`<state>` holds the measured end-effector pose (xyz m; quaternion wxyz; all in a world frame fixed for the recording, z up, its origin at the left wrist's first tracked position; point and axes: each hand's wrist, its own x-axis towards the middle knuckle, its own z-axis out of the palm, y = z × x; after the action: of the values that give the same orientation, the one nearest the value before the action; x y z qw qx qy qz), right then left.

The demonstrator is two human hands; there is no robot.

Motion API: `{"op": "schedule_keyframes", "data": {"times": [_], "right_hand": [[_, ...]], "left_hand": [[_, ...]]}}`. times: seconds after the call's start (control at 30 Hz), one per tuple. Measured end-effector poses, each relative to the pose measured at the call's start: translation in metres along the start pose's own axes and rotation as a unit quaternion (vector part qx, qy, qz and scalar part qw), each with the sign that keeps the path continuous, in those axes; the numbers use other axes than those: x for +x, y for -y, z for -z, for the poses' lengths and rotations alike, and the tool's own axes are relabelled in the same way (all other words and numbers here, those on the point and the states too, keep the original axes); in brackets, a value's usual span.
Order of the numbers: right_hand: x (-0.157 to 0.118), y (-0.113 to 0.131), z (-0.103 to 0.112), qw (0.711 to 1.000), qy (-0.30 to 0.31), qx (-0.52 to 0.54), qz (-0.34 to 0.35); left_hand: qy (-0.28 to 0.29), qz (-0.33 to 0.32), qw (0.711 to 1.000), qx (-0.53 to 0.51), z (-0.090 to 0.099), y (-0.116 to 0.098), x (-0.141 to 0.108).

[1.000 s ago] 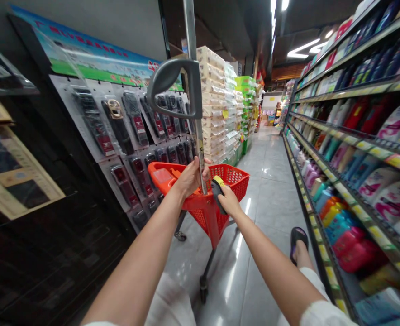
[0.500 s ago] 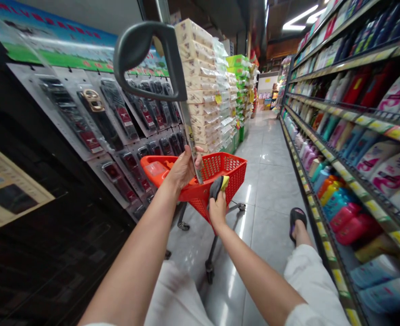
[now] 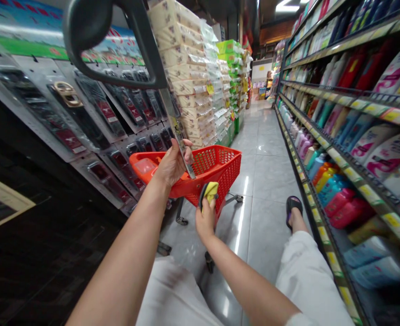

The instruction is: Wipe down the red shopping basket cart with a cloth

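My left hand is closed around the metal blade of a handsaw, near its lower end. The saw stands upright, tilted to the left, its dark grey loop handle at the upper left and cut off by the top edge. In my right hand is a bunched yellow and dark grey cloth, apart from the blade and below its end. Just beyond both hands stands a red shopping cart with a perforated basket. My left wrist hides part of its rim.
Packaged belts hang on a rack at the left. Behind the cart rise stacked tissue packs. A long shelf of bottles lines the right side. Grey floor tiles run down the aisle, and my sandalled foot is beside the shelf.
The saw has come closer and shifted up and left in view, with my left hand still on its blade. My right hand has moved left, and more of the cloth's yellow side shows.
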<state>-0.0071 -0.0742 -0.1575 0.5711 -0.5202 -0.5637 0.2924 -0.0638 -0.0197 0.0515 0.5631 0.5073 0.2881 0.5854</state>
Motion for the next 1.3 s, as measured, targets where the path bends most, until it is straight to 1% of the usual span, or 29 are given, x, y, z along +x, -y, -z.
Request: {"op": "schedule_keyframes", "data": {"times": [0.07,0.1,0.13,0.17,0.2,0.23,0.3,0.37,0.4,0.43,0.47,0.5,0.53,0.63,0.67,0.7,0.73,0.8,0.9,1.0,1.1,1.13,1.2,1.3], "right_hand": [[0.003,0.029,-0.004,0.998,0.007,-0.001,0.066],[0.005,0.041,-0.006,0.996,0.008,-0.003,0.084],[0.006,0.047,-0.009,0.996,0.007,-0.006,0.093],[0.007,0.048,-0.012,0.996,0.003,-0.010,0.090],[0.006,0.043,-0.015,0.997,-0.003,-0.013,0.079],[0.003,0.031,-0.018,0.998,-0.009,-0.017,0.060],[-0.004,-0.005,-0.024,1.000,-0.020,-0.024,-0.001],[-0.011,-0.043,-0.028,0.996,-0.030,-0.017,-0.083],[-0.014,-0.058,-0.030,0.992,-0.035,-0.006,-0.121],[-0.016,-0.068,-0.030,0.988,-0.039,0.007,-0.149],[-0.016,-0.072,-0.029,0.986,-0.043,0.020,-0.163],[-0.015,-0.070,-0.028,0.986,-0.045,0.028,-0.161],[-0.012,-0.063,-0.026,0.988,-0.045,0.032,-0.143],[0.000,-0.027,-0.016,0.999,-0.018,0.032,-0.034],[0.005,-0.016,-0.013,0.999,-0.008,0.037,-0.005],[0.011,-0.008,-0.009,0.999,-0.002,0.045,0.009],[0.018,-0.004,-0.006,0.998,-0.004,0.056,0.007],[0.034,-0.006,-0.001,0.995,-0.022,0.087,-0.034],[0.066,-0.025,0.006,0.986,-0.057,0.120,-0.099],[0.102,-0.042,0.015,0.985,-0.075,0.100,-0.117],[0.127,-0.043,0.025,0.985,-0.084,0.065,-0.133],[0.130,-0.041,0.026,0.986,-0.085,0.055,-0.131],[0.124,-0.031,0.027,0.991,-0.081,0.039,-0.102],[0.094,-0.009,0.026,0.997,-0.061,0.023,-0.032]], "left_hand": [[0.000,0.001,1.000,-0.003,0.000,0.000,0.001],[0.003,-0.002,1.000,-0.004,0.000,0.001,0.001],[0.009,-0.005,1.000,-0.005,0.000,0.001,0.002],[0.016,-0.007,1.000,-0.005,0.001,0.001,0.002],[0.024,-0.008,1.000,-0.006,0.001,0.001,0.002],[0.031,-0.008,0.999,-0.006,0.001,0.001,0.002],[0.040,-0.006,0.999,-0.007,0.002,0.001,0.002],[0.039,-0.004,0.999,-0.006,0.002,0.001,0.002],[0.035,-0.003,0.999,-0.004,0.002,0.001,0.003],[0.030,-0.002,1.000,-0.002,0.002,0.001,0.003],[0.025,0.000,1.000,0.000,0.002,0.001,0.004],[0.020,0.002,1.000,0.003,0.002,0.001,0.004],[0.016,0.002,1.000,0.004,0.001,0.000,0.005],[0.017,-0.001,1.000,0.000,0.001,0.000,0.006],[0.019,-0.002,1.000,-0.003,0.001,0.000,0.006],[0.021,-0.003,1.000,-0.005,0.001,0.000,0.005],[0.023,-0.002,1.000,-0.007,0.001,0.000,0.005],[0.025,-0.002,1.000,-0.007,0.001,-0.001,0.003],[0.032,-0.003,0.999,-0.007,0.000,-0.002,-0.001],[0.046,-0.009,0.999,-0.004,-0.002,-0.003,-0.005],[0.055,-0.015,0.998,-0.001,-0.002,-0.003,-0.007],[0.057,-0.016,0.998,0.000,-0.002,-0.003,-0.007],[0.059,-0.015,0.998,-0.001,-0.001,-0.003,-0.007],[0.062,-0.011,0.998,-0.004,0.001,-0.002,-0.005]]}}
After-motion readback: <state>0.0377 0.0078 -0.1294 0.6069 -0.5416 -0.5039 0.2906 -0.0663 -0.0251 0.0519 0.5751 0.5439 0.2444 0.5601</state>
